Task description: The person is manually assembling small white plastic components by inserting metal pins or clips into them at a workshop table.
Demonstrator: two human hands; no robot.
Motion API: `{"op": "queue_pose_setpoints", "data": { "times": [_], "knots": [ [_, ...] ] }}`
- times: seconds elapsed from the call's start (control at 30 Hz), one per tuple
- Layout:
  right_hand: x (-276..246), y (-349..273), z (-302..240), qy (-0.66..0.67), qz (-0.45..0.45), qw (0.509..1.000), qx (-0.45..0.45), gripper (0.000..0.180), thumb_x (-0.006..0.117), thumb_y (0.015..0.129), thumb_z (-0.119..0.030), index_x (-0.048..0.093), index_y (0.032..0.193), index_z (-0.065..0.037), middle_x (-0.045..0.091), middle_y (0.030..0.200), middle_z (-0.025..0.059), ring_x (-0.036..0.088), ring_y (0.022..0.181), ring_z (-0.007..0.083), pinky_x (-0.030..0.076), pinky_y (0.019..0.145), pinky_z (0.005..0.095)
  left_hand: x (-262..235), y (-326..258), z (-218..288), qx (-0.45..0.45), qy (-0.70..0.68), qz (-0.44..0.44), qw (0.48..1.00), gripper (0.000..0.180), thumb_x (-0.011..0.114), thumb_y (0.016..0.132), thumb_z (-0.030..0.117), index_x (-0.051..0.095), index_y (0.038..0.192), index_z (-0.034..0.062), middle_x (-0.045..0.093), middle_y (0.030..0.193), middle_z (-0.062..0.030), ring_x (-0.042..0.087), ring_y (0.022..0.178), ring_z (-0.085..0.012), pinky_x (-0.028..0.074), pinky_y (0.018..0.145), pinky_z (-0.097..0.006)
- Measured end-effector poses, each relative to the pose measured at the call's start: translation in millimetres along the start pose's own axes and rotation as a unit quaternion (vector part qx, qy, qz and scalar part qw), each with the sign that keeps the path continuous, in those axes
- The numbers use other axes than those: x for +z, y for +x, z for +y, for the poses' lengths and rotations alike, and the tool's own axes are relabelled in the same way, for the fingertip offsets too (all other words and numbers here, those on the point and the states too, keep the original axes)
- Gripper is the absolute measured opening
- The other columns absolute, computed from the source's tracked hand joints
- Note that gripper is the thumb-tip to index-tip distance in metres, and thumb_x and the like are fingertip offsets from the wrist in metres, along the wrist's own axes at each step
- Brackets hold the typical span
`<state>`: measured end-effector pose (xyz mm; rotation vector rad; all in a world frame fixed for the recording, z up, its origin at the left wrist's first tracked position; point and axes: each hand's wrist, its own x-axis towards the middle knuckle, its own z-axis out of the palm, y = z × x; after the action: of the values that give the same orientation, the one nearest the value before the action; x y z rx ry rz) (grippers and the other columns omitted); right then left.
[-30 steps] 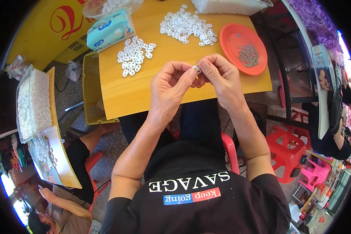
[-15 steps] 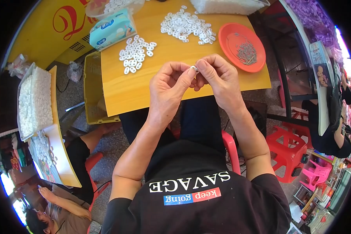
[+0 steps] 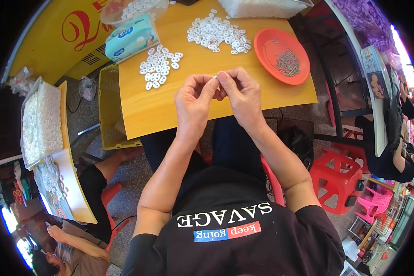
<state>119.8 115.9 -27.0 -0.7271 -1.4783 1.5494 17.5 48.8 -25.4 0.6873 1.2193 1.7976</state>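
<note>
My right hand point(image 3: 244, 99) has shifted left since the earlier frame, my left hand point(image 3: 191, 102) slightly so, and the small white piece point(image 3: 215, 77) has travelled with them. I grasp it in the fingers point(image 3: 209, 87) of my left hand; those of my right are bent in close beside it, but I cannot tell whether they grip anything. The piece, mostly hidden, is above the near part of the yellow desk point(image 3: 147, 112). Beyond it lie a small group of white two-holed pieces point(image 3: 157, 69), a larger pile point(image 3: 211, 32), and a red plate point(image 3: 266, 51) holding grey metal pins point(image 3: 287, 63).
</note>
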Motion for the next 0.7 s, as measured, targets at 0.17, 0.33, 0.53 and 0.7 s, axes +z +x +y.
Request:
{"op": "queue_pose_setpoints", "data": {
  "times": [0.17,0.33,0.53,0.7],
  "knots": [
    [-11,6,1,-0.009,-0.032,0.996,0.077,0.022,0.057,0.099,-0.019,0.061,0.092,0.001,0.062,0.075,0.0033,0.059,0.062,0.0078,0.05,0.055,0.0227,-18,11,-2,-0.046,0.01,-0.04,0.998,0.016,0.068,0.091,0.013,0.062,0.096,-0.0014,0.064,0.084,-0.0047,0.06,0.074,-0.0097,0.049,0.069,-0.023],
    [-25,15,-19,-0.047,-0.11,0.991,0.057,0.029,0.05,0.103,-0.023,0.063,0.104,0.003,0.063,0.082,0.0041,0.061,0.066,0.0103,0.052,0.063,0.0251,-18,9,9,-0.063,0.001,-0.056,0.996,0.019,0.069,0.091,0.016,0.063,0.095,-0.001,0.064,0.08,-0.0044,0.06,0.072,-0.0096,0.049,0.069,-0.023],
    [-25,22,-36,-0.231,-0.141,0.957,-0.106,0.015,0.064,0.093,-0.013,0.064,0.092,0.002,0.063,0.077,0.0081,0.061,0.061,0.0136,0.049,0.056,0.0257,-22,5,17,-0.061,0.03,-0.083,0.994,0.016,0.066,0.093,0.014,0.061,0.097,-0.0001,0.064,0.081,-0.0053,0.061,0.073,-0.0121,0.049,0.07,-0.026],
    [-20,21,-32,-0.28,-0.126,0.934,-0.184,0.011,0.068,0.087,-0.006,0.061,0.085,0.002,0.059,0.074,0.0105,0.059,0.061,0.0211,0.046,0.055,0.0304,-15,0,22,-0.059,-0.022,-0.081,0.995,0.018,0.065,0.094,0.015,0.059,0.096,-0.0018,0.065,0.082,-0.0067,0.062,0.072,-0.0113,0.052,0.067,-0.026]
  ]
}}
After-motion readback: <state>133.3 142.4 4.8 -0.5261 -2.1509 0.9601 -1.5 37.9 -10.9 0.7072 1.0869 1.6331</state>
